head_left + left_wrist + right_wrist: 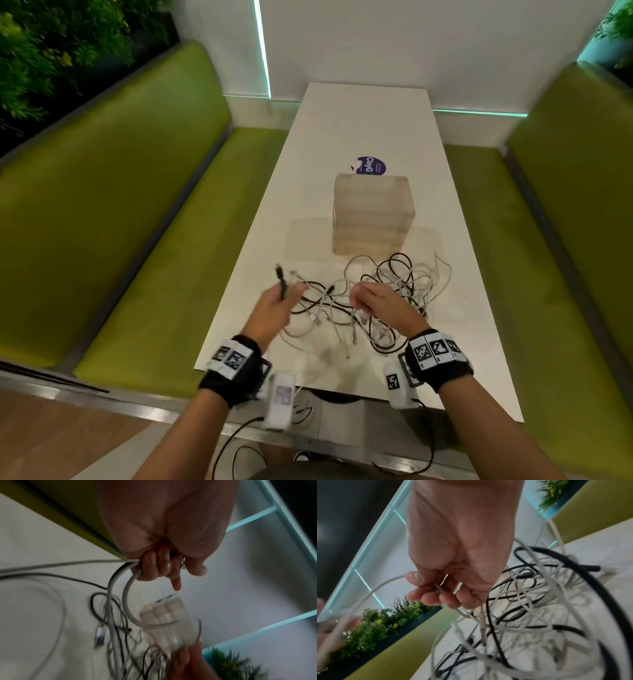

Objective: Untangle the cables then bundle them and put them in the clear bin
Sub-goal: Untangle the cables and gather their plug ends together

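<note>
A tangle of black and white cables (387, 294) lies on the white table (359, 120), just in front of the clear bin (373, 212). My left hand (277, 305) is raised at the left edge of the tangle and grips cables. A black cable end (281, 279) sticks up from its fist. In the left wrist view its fingers (154, 566) curl round white and black strands (126, 596). To the right, my right hand (370, 301) hovers over the pile, and its fingers (433, 596) pinch a thin white cable (385, 582). The cable pile (539, 601) hangs below it.
A purple round sticker (371, 165) lies behind the bin. Green padded benches (137, 205) (565, 205) run along both sides of the narrow table. A white wall closes the far end. Plants (41, 51) stand behind the left bench.
</note>
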